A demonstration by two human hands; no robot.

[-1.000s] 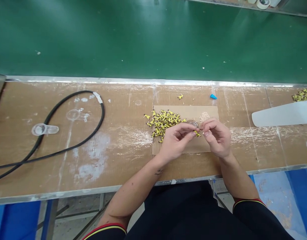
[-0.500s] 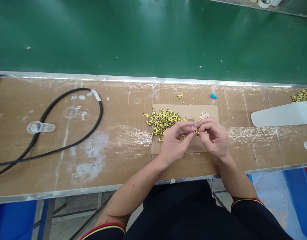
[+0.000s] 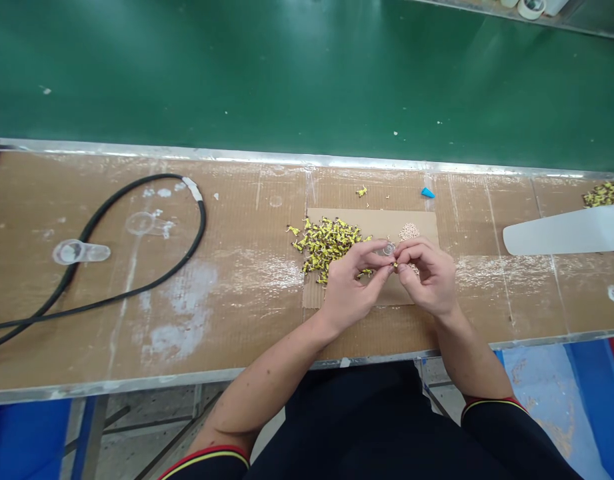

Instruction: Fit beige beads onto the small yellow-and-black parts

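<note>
My two bare hands, left [image 3: 354, 283] and right [image 3: 429, 277], pinch one tiny yellow piece [image 3: 395, 265] between their fingertips; one heap of yellow-and-dark figures [image 3: 329, 241] lies left of the grip.

Cardboard-covered tabletop [image 3: 257, 333] with small yellow pieces
A flat cardboard sheet [image 3: 357, 297] bore a heap of yellow-and-dark pieces [image 3: 331, 243], some spilling past its left edge, and a pile of tiny pale bits [image 3: 409, 231]. Beyond the sheet lay one yellow piece [image 3: 361, 191] and a blue cone-shaped item [image 3: 427, 193]. A looped black cable [image 3: 203, 227] and a clear spoon-shaped item [image 3: 81, 252] lay at left; a long whitish object [image 3: 561, 232] lay at right, beside another yellow-and-dark heap [image 3: 607, 193].
</note>
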